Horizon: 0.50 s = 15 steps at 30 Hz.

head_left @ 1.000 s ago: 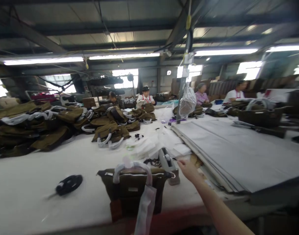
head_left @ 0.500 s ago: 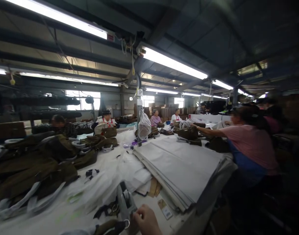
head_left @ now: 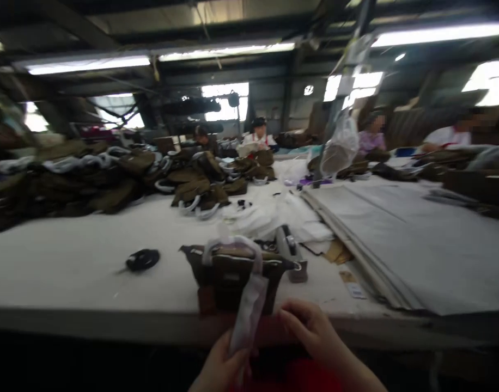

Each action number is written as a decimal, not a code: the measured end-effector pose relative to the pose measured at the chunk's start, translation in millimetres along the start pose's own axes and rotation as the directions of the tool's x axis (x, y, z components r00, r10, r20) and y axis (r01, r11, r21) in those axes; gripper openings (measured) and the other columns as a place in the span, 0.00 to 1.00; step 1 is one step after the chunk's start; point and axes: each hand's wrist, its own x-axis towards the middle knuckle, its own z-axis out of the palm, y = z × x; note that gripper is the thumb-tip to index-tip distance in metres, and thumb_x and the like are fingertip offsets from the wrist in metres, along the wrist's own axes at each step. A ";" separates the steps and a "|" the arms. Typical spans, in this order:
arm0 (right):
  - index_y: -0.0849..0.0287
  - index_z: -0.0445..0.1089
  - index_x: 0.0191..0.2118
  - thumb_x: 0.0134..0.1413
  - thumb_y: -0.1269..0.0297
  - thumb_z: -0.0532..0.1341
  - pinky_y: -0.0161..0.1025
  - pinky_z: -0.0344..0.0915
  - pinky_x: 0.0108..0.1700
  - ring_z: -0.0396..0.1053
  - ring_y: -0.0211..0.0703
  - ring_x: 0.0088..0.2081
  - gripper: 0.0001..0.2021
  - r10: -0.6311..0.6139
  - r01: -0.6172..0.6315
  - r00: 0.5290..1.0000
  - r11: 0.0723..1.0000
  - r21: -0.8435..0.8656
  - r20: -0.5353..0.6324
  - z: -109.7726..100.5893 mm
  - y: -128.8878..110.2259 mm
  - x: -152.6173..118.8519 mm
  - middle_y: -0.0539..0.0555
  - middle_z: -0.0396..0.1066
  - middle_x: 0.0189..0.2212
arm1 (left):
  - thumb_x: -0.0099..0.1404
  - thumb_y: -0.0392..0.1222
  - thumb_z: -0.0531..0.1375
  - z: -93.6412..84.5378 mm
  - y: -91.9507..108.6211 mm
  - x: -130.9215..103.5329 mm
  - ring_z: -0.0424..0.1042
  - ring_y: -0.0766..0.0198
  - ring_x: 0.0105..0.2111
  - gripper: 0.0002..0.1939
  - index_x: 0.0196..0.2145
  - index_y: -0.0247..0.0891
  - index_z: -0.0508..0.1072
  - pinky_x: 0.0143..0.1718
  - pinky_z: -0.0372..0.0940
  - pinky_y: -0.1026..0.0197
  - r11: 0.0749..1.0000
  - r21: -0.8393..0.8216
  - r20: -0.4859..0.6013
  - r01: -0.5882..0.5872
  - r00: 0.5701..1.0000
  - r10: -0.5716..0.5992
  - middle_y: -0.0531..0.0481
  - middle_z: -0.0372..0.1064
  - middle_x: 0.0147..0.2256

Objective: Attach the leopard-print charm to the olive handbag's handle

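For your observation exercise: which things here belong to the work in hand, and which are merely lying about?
In hand: left hand pinching the pale wrapping strip; right hand beside it; olive bag.

Lying about: tape dispenser, black object, heap of olive bags, grey sheets.

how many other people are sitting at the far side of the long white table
4: one dark-clothed person, one white-topped person with red straps, one purple-shirted person, one white-shirted person far right. Blur or bag piles may hide others.

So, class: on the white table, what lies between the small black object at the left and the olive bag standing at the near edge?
In the head view, only bare white table lies between the black object and the olive bag.
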 end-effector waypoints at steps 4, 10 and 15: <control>0.60 0.67 0.25 0.60 0.44 0.54 0.32 0.54 0.26 0.57 0.34 0.22 0.24 0.049 -0.064 0.963 0.997 0.049 0.266 41.6 -3.0 2.1 0.48 0.61 0.20 | 0.52 0.54 0.68 -3.4 -1.6 -13.9 0.67 0.68 0.22 0.26 0.40 0.31 0.71 0.23 0.58 0.66 0.996 -0.082 -0.038 -0.042 0.999 0.039 0.49 0.72 0.29; 0.59 0.67 0.23 0.57 0.48 0.55 0.33 0.51 0.22 0.56 0.34 0.18 0.21 0.237 -0.203 0.923 0.969 -0.140 0.302 72.5 22.9 9.0 0.47 0.60 0.15 | 0.55 0.53 0.65 2.5 12.8 -20.4 0.66 0.66 0.24 0.23 0.41 0.31 0.71 0.27 0.60 0.64 0.996 0.002 -0.054 -0.092 0.994 0.092 0.49 0.70 0.27; 0.60 0.68 0.23 0.55 0.47 0.54 0.32 0.50 0.18 0.57 0.34 0.15 0.22 0.332 -0.283 0.902 0.938 -0.202 0.277 75.9 34.9 10.5 0.49 0.64 0.14 | 0.59 0.52 0.64 -1.6 5.2 -17.8 0.70 0.60 0.36 0.22 0.43 0.31 0.74 0.38 0.64 0.62 0.966 0.137 -0.092 -0.221 0.968 0.235 0.44 0.73 0.37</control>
